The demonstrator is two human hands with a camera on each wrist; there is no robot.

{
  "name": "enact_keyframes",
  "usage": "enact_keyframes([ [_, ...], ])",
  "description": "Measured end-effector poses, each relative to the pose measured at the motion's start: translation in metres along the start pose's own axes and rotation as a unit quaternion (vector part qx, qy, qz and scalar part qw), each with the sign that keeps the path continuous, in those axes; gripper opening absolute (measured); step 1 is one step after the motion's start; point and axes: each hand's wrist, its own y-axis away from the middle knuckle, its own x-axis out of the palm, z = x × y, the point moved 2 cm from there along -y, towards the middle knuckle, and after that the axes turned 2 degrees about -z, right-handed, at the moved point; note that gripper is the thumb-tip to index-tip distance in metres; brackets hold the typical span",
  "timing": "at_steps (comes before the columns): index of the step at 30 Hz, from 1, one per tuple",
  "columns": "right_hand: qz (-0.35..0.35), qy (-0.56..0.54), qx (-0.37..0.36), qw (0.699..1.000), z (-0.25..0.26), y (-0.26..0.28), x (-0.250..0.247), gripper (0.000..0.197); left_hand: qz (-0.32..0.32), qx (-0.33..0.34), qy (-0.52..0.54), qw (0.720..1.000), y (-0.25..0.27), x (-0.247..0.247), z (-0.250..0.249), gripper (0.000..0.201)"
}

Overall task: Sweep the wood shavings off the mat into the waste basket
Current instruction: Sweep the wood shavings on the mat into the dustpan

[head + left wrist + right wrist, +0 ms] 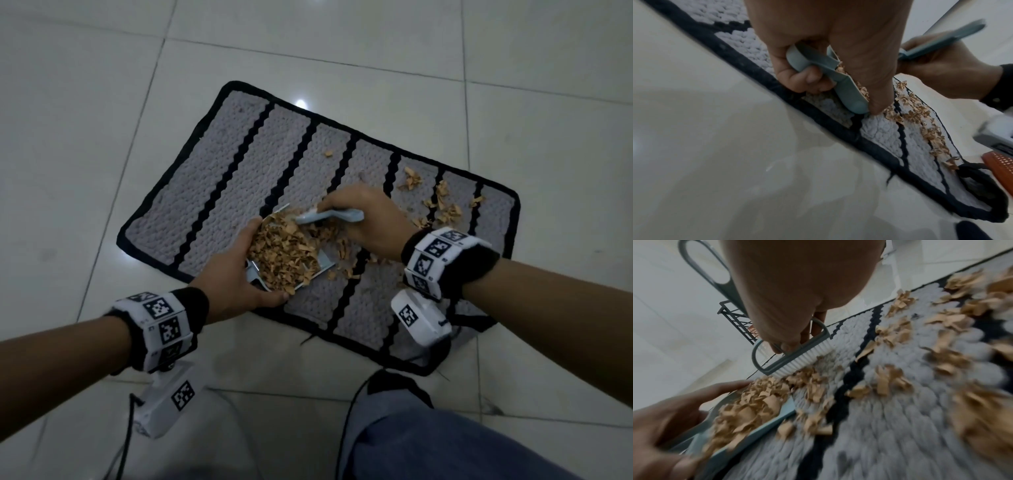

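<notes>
Sweeping step in hand: pale tan curled wood shavings (pixel 284 253) being gathered from the grey woven mat with black stripes and border (pixel 219 178) into a small light-blue plastic dustpan (pixel 764 423).

Left hand (pixel 233 274): fingers curled round the dustpan's handle and rear edge; the pan's lip rests on the mat near the mat's front edge, already heaped.

Right hand (pixel 363 219): fingers clenched on a light-blue hand brush with white bristles (pixel 797 360), bristles down on the mat at the pan's mouth.

Shavings, location: most in the pan; a loose scatter just beside its lip; further clumps well apart toward the mat's right end (pixel 442 205); one stray piece near the far stripe.

Next move, by judgement: draw the right-end clumps across to the pan, holding its lip flat to the weave, then carry it level to the basket.

Hard to make out: orange mesh waste basket (pixel 1001 168), cut off at the left wrist view's edge, just off the mat's corner; absent from the head view. Right wrist view blurred at its margins.
</notes>
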Motion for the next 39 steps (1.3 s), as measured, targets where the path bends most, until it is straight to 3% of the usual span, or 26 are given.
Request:
enact_keyframes([
  [8,-0.019,-0.066,0.075,0.995,0.000,0.040,-0.019,0.024,0.038,0.002,-0.031,0.999,-0.005,-0.012,0.003,0.129],
  [14,0.176,-0.005,0.060,0.983,-0.002,0.043,-0.029,0.019,0.045,0.013,-0.067,0.997,-0.010,-0.019,0.000,0.131],
  [16,0.199,0.017,0.052,0.979,0.000,0.039,-0.022,0.022,0.042,0.014,-0.068,0.997,-0.010,-0.018,-0.001,0.130],
  [26,0.018,-0.021,0.136,0.990,-0.002,0.020,-0.034,0.012,0.022,0.015,-0.042,0.999,-0.003,-0.008,-0.002,0.127],
  [31,-0.125,0.031,0.219,0.967,-0.005,0.041,-0.017,0.015,0.024,0.013,-0.027,0.999,-0.001,-0.002,-0.003,0.127],
  [34,-0.124,0.003,0.234,0.964,0.004,0.052,0.007,0.022,0.029,0.012,-0.025,0.999,-0.001,-0.002,-0.003,0.127],
  [39,-0.097,0.006,0.194,0.976,0.016,0.044,0.034,0.010,0.032,0.019,-0.032,0.999,-0.001,0.001,-0.009,0.125],
])
